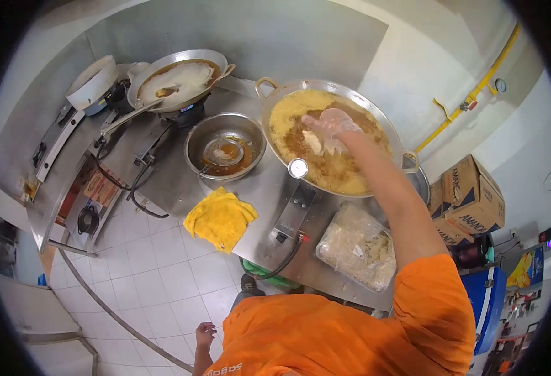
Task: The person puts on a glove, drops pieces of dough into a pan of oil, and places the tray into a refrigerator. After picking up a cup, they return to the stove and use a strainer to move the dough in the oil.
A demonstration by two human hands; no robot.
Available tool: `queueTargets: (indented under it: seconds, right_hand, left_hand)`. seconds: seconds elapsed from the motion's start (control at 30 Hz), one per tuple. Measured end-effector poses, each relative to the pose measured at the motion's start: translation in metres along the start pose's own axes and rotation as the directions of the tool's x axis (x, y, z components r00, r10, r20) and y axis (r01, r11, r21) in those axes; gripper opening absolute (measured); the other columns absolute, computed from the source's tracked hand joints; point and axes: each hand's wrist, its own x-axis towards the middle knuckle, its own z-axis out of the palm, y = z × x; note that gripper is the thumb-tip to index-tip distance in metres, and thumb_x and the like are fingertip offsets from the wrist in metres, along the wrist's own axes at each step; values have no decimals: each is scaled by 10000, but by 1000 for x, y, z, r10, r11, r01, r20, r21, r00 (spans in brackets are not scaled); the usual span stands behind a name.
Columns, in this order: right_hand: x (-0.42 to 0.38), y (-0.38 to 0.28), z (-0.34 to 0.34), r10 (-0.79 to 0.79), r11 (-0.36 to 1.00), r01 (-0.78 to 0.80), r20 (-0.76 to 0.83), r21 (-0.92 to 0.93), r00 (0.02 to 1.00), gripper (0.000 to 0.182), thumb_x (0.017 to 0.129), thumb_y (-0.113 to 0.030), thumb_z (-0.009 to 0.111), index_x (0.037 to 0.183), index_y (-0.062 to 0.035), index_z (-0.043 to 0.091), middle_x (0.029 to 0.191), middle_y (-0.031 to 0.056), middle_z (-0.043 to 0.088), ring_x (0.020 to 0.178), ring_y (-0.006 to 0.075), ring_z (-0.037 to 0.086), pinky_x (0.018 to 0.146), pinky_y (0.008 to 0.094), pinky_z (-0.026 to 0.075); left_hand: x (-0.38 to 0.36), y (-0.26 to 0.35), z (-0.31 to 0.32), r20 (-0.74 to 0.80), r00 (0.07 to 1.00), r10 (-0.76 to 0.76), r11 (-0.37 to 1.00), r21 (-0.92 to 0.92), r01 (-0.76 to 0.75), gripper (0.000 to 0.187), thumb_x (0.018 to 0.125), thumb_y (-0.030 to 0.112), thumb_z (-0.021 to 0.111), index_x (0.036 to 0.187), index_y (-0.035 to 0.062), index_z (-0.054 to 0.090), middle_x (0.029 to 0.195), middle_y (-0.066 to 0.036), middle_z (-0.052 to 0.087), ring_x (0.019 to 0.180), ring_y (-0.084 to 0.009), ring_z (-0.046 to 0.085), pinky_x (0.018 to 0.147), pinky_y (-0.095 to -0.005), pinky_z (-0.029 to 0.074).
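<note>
Over the big wok (275, 103) our right hand (330, 125), in a clear glove, holds a pale battered piece (313, 141) pinched in loosely curled fingers just above the oil. Golden foam covers most of the oil, with a darker brown patch under the hand. A round dial (298, 168) sits at the wok's near rim. Our left hand (205, 334) hangs low by our side, fingers loosely curled, holding nothing. Left of the wok stands a bowl (250, 128) with a strainer (222, 152), a yellow cloth (220, 219) at the counter's edge, and a bag (358, 246) of breaded pieces just beneath our forearm. Open tiled floor lies to our left.
</note>
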Motion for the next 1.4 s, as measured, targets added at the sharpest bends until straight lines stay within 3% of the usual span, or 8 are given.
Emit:
queueTargets:
  seconds: [0.3,0.5,0.87,0.93,1.07,1.2,1.3,1.4]
  right_hand:
    - [69,17,11,-26,995,18,77,101,997,611,682,-559,799,813,33,715,827,189,699,786,294,665,755,389,506]
    - [114,30,46,-36,999,36,-228,-1,973,664,689,-575,782,906,47,708,903,228,697,870,334,677,787,407,520]
    - [134,86,17,82,996,-85,-141,-19,987,502,881,-473,582,1022,-3,688,1027,218,684,965,342,652,869,414,492]
    - [80,97,3,-27,990,99,-542,105,840,432,907,-393,568,1094,-15,664,1079,210,675,996,311,648,888,406,478]
    - [-89,127,-56,20,966,161,-674,204,738,356,926,-339,550,1023,-22,677,976,167,697,933,315,654,851,407,497]
    - [-233,196,11,424,863,-299,-264,407,866,262,906,-249,557,935,-24,687,789,111,681,709,192,641,664,356,499]
    - [-291,275,160,412,691,-504,290,518,864,217,877,-197,565,902,-16,683,780,106,690,709,197,656,673,340,525]
    - [-294,341,351,-47,958,148,375,-245,926,240,791,-221,566,865,-23,682,798,155,684,695,260,648,651,387,511]
  left_hand:
    - [-16,10,-3,-91,995,-43,999,12,44,341,726,-109,554,1033,37,579,1015,-93,689,781,-204,668,585,-321,496]
    - [-17,-5,-7,-77,996,-45,998,-37,42,360,702,-116,571,1029,33,575,1017,-101,692,786,-195,667,563,-290,493]
    - [-13,9,-16,-93,995,-38,991,124,49,320,726,-110,546,1002,46,592,997,-89,690,784,-181,665,583,-286,499]
    - [-3,12,-19,-72,997,6,994,112,2,280,765,-70,543,1010,56,596,978,-79,689,777,-168,661,576,-274,482]
    - [1,39,-3,-86,994,61,995,81,-54,187,821,3,556,992,61,606,928,-65,680,732,-143,637,555,-253,443]
    - [3,82,44,33,994,102,989,101,-105,147,848,99,615,987,51,627,877,-51,670,653,-116,548,559,-248,426]
    - [3,145,136,338,926,166,972,101,-211,172,873,113,619,1022,31,642,865,-36,653,696,-104,541,596,-242,432]
    - [-18,222,266,616,773,151,927,183,-327,201,891,85,616,1082,24,630,993,-47,655,867,-132,606,753,-265,501]
